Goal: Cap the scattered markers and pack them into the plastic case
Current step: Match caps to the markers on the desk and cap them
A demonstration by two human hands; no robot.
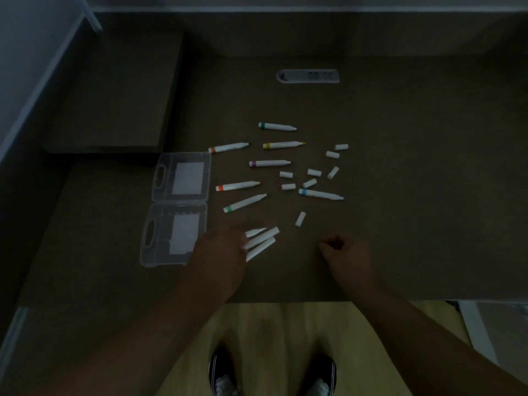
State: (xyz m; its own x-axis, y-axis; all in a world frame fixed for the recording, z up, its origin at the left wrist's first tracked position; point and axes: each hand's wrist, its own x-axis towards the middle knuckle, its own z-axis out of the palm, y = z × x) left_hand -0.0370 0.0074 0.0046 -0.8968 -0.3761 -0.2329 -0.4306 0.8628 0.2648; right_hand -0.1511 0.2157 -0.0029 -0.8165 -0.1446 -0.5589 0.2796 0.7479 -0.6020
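the left hand [221, 252] grips three white markers [261, 241] at six o'clock on the brown surface [400, 224], the right hand [344, 254] rests curled and empty, the open plastic case [178, 207] lies at nine o'clock, loose caps [314, 172] at three o'clock.

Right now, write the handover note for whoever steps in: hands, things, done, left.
Left hand: lies over three markers near the table's front edge; two look capped, one shows a bare tip. Whether it grips them I cannot tell.
Right hand: fingers curled, seems to hold nothing, rests on the table.
Plastic case: open flat at the left, no markers inside.
Seven uncapped markers lie scattered mid-table, among them the blue-banded marker.
Eight loose white caps lie to the right, the nearest cap just ahead of the right hand.
Done: at most two capped. Left: cap the rest, pack all, close the case.
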